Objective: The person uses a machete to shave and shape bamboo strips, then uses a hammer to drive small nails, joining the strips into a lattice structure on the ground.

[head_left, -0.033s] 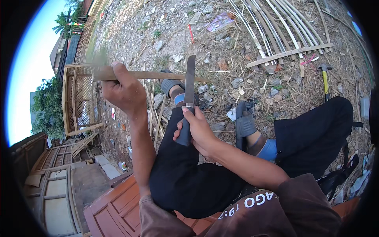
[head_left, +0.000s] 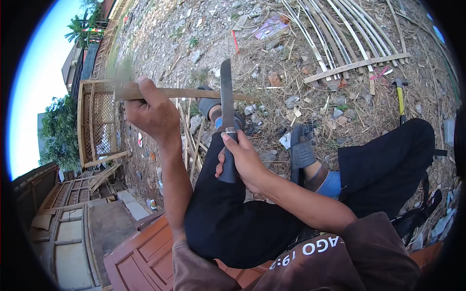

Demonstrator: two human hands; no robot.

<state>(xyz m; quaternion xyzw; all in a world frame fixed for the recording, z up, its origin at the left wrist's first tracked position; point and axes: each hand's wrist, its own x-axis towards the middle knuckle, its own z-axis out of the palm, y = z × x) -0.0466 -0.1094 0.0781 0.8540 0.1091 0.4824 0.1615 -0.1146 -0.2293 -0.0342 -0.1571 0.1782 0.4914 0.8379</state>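
Observation:
My left hand (head_left: 154, 114) is closed around a flat bamboo strip (head_left: 191, 93), held level, its right end reaching past the knife. A large knife (head_left: 226, 97) with a dark, blunt-tipped blade points up and away from me. Its dark handle (head_left: 228, 165) is wrapped by my right hand (head_left: 245, 160), thumb laid along the top near the collar. The blade crosses in front of the strip; whether the two touch, I cannot tell. Both hands are above my left leg (head_left: 213, 213) in black trousers.
A hammer (head_left: 401, 99) with a yellow handle lies right of my feet. Beyond it rests a frame of pale slats (head_left: 357, 68). Stones and dry straw (head_left: 272, 106) cover the ground. A lattice panel (head_left: 99, 121) stands at left; a reddish panelled door (head_left: 141, 257) is under me.
The knife has shifted left along the strip and its blade leans slightly more to the left. My left hand and the strip have hardly moved.

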